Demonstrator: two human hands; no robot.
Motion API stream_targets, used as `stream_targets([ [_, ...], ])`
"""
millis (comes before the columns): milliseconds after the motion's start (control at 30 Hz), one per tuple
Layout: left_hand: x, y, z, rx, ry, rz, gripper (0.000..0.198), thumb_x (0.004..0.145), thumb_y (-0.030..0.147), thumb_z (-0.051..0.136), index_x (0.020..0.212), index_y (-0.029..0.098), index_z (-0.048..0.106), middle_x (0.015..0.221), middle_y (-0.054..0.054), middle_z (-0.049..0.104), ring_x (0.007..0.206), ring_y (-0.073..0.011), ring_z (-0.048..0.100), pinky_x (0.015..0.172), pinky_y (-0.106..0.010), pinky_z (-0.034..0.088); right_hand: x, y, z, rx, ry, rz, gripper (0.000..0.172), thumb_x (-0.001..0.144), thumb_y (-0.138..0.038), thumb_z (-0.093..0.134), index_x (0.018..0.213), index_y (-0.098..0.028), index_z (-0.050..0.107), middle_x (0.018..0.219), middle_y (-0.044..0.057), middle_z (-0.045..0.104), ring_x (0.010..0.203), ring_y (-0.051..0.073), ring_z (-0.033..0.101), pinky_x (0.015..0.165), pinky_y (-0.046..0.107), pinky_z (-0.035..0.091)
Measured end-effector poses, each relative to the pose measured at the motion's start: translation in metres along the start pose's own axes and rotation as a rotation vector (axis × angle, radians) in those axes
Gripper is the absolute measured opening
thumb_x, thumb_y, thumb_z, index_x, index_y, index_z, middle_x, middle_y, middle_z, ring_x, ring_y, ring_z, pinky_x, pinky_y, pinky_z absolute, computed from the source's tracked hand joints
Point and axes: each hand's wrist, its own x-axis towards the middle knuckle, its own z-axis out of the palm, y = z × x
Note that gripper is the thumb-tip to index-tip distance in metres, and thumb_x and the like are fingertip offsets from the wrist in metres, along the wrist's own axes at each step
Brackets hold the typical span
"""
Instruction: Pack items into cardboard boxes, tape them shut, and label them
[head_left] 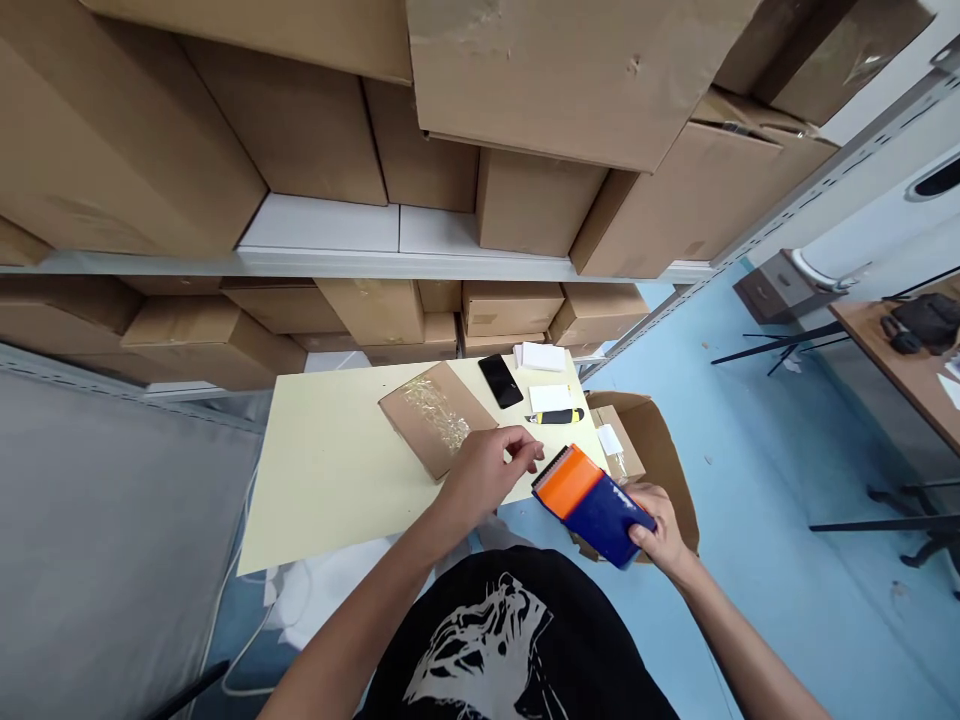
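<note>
Fingers of my right hand [660, 527] grip the orange-and-blue item [592, 503] by the table [322, 460], left hand [491, 462] curled just beside it (can't tell if holding anything), so probably mid-handling, steady grip needed next.

The left arm [382, 600] slants far and right to the left hand [495, 462], fingers [523, 447] curled; the right hand [660, 525] grips, thumb [642, 537] leftward.

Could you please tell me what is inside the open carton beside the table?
A smaller box with a white label; whatever the tape dispenser and right hand cover cannot be seen.
</note>
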Motion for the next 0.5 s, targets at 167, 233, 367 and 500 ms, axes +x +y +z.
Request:
stream_targets([
  [167, 0.004, -0.009, 0.005, 0.155, 0.169, 0.055, 0.026, 0.086, 0.027, 0.043, 0.063, 0.018, 0.052, 0.065, 0.001, 0.061, 0.059, -0.0102, 0.054, 0.055, -0.02, 0.04, 0.003, -0.002, 0.002, 0.083, -0.069, 0.051, 0.054, 0.077, -0.071, 0.037, 0.055, -0.021, 0.039, 0.05, -0.003, 0.032, 0.045, 0.01, 0.031, 0.047, 0.025, 0.024],
  [233, 0.006, -0.016, -0.001, 0.141, 0.198, 0.019, 0.027, 0.087, 0.03, 0.042, 0.064, 0.018, 0.051, 0.065, 0.002, 0.061, 0.059, -0.0098, 0.054, 0.055, -0.02, 0.04, 0.0, -0.002, 0.002, 0.091, -0.107, 0.085, 0.052, 0.079, -0.067, 0.04, 0.059, -0.019, 0.045, 0.052, -0.003, 0.035, 0.047, 0.01, 0.032, 0.048, 0.025, 0.025],
  [367, 0.009, -0.015, -0.017, 0.295, 0.306, 0.043, 0.027, 0.088, 0.03, 0.042, 0.066, 0.019, 0.052, 0.062, 0.003, 0.058, 0.058, -0.0099, 0.052, 0.056, -0.021, 0.041, -0.004, 0.001, 0.0, 0.09, -0.166, 0.179, 0.048, 0.083, -0.061, 0.04, 0.069, -0.017, 0.054, 0.057, -0.001, 0.047, 0.053, 0.013, 0.042, 0.052, 0.024, 0.032],
  [500, 0.009, 0.003, -0.005, 0.717, 0.279, 0.345, 0.026, 0.091, 0.02, 0.039, 0.072, 0.018, 0.056, 0.07, -0.001, 0.06, 0.068, -0.0129, 0.054, 0.06, -0.024, 0.042, 0.0, -0.003, 0.0, -0.015, -0.128, 0.247, 0.047, 0.085, -0.058, 0.04, 0.062, -0.019, 0.051, 0.052, -0.002, 0.044, 0.049, 0.012, 0.039, 0.049, 0.024, 0.029],
])
